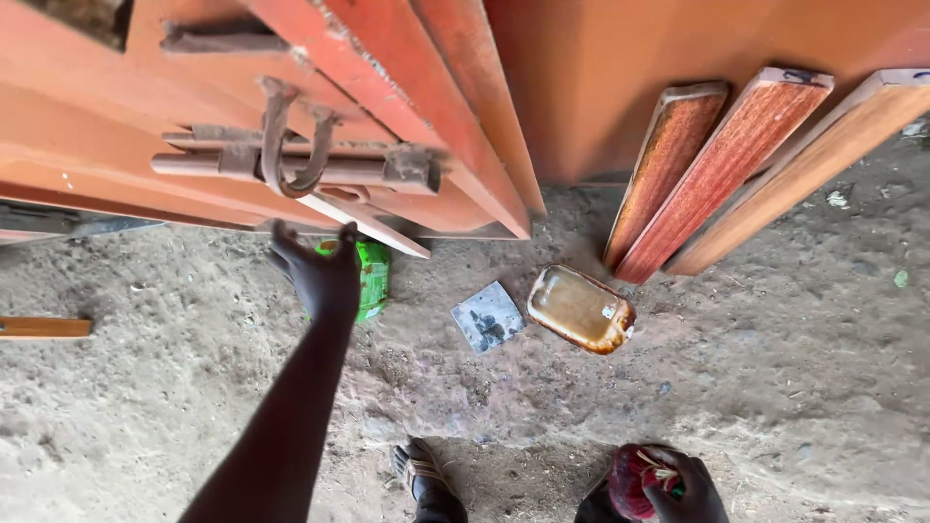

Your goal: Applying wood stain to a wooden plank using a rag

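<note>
My left hand (318, 273) reaches down to a green round container (372, 279) that stands on the dirt floor at the foot of an orange metal door (116, 107). The fingers are spread over the container's left side and top, touching it. My right hand (678, 489), at the bottom edge, is closed around a red bundle of cloth with pale fibres (635, 479). A clear plastic bottle of amber liquid (579, 308) lies on its side to the right of the green container, and a flat grey metal scrap (487, 316) lies between them.
A rusty sliding bolt (291, 165) sits on the door above my left hand. Three reddish wooden planks (722, 165) lean against the orange wall at the right. My sandalled foot (421, 475) stands on the floor below. A wooden stick (44, 327) lies at the left edge.
</note>
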